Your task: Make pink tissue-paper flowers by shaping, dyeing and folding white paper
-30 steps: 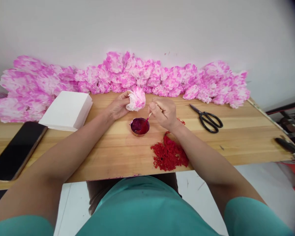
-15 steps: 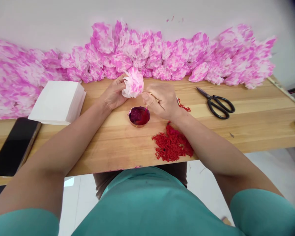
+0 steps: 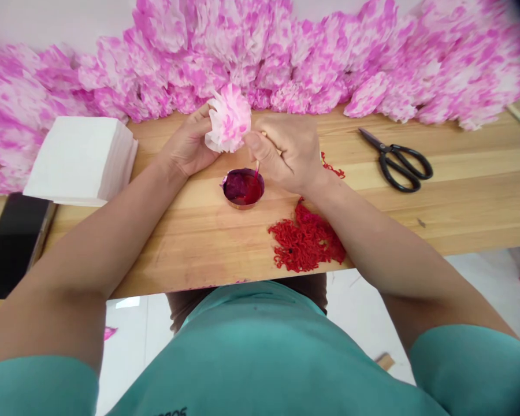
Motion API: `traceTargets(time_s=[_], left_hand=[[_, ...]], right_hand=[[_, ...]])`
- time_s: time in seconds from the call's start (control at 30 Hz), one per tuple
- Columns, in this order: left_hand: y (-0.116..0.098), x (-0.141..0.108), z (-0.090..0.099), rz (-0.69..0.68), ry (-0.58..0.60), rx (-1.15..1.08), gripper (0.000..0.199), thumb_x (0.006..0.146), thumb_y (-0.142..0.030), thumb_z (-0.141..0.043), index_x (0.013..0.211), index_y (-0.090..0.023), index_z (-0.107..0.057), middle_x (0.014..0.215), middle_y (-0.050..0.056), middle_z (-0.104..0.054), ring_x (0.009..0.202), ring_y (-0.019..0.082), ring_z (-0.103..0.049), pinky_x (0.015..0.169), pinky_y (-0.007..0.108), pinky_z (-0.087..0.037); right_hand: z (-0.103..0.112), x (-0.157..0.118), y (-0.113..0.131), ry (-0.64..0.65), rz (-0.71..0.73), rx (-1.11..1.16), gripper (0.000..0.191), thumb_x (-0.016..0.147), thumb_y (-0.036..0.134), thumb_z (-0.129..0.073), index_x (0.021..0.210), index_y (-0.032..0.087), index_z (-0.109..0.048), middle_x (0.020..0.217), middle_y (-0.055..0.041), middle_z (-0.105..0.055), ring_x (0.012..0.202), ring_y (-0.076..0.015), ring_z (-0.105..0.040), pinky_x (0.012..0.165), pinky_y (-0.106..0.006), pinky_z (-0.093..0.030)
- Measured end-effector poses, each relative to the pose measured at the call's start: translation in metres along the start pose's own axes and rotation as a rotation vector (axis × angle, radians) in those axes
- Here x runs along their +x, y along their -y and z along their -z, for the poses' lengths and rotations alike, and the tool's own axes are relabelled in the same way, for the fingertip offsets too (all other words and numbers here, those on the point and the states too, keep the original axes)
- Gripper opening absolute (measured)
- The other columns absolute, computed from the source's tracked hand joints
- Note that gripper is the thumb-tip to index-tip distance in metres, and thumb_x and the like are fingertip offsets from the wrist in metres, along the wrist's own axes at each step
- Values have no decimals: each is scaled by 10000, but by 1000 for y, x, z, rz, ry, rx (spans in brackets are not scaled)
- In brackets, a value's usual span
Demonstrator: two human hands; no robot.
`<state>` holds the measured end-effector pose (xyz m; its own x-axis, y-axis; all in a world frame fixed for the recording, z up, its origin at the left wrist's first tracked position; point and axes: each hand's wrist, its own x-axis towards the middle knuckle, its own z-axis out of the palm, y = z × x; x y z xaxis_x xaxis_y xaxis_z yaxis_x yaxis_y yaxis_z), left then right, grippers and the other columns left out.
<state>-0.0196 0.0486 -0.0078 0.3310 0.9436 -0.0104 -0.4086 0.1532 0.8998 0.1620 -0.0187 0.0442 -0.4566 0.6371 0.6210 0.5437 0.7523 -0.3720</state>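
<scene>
My left hand [image 3: 193, 141] is closed around the base of a paper flower [image 3: 230, 121], white with pink petal tips, and holds it above the wooden table. My right hand [image 3: 291, 151] grips a thin brush [image 3: 257, 166] with a pale handle, most of it hidden by the fingers. Its red-stained lower end points down into a small round dish [image 3: 244, 205] of red dye, just under the hands. The dish's inner wall is stained dark purple. Nearer to me, beside my right forearm, lies a tangle of red yarn [image 3: 305, 240].
A long bank of pink-and-white paper flowers [image 3: 260, 58] lines the back of the table [image 3: 190, 242]. At the left sit a stack of white paper [image 3: 75, 159] and a black phone [image 3: 15, 245]. Black-handled scissors [image 3: 398, 160] lie at the right.
My view has tilted and come closer, so the table's contents appear shifted. Both hands keep their holds, and the brush tip is still in the dish.
</scene>
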Motion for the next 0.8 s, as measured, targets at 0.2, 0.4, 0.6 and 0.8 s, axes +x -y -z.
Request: traceTargets(time_s=[0.2, 0.4, 0.6, 0.8], left_hand=[[0, 1, 1, 64, -46, -59, 278, 812, -167, -638, 1002, -370, -631, 822, -17, -717, 1186, 233, -553, 946, 384, -488], [-8, -1, -5, 7, 51, -82, 242, 826, -38, -581, 840, -276, -625, 827, -24, -689, 1056, 185, -578, 918, 302, -491], [-11, -2, -8, -24, 197, -106, 261, 891, 36, -452, 804, -168, -590, 836, -2, -665, 834, 121, -592, 870, 280, -505], [-13, -4, -14, -23, 204, -131, 297, 912, 70, -364, 840, -139, -562, 810, 9, -645, 833, 113, -633, 940, 312, -494]], right_hand=[[2, 1, 3, -28, -19, 18, 589, 982, 637, -195, 610, 241, -421, 577, -18, -507, 562, -149, -513, 580, -347, -364], [3, -3, 3, -44, -2, 5, 538, 1028, 538, -211, 651, 232, -443, 619, 0, -523, 582, -128, -527, 584, -329, -366], [5, -4, 5, -69, 20, 19, 413, 1040, 336, -348, 652, 231, -442, 610, 24, -501, 569, -107, -524, 565, -303, -357], [5, -2, 8, -19, -3, -50, 407, 1043, 339, -362, 656, 228, -423, 625, 29, -510, 587, -89, -517, 610, -278, -390]])
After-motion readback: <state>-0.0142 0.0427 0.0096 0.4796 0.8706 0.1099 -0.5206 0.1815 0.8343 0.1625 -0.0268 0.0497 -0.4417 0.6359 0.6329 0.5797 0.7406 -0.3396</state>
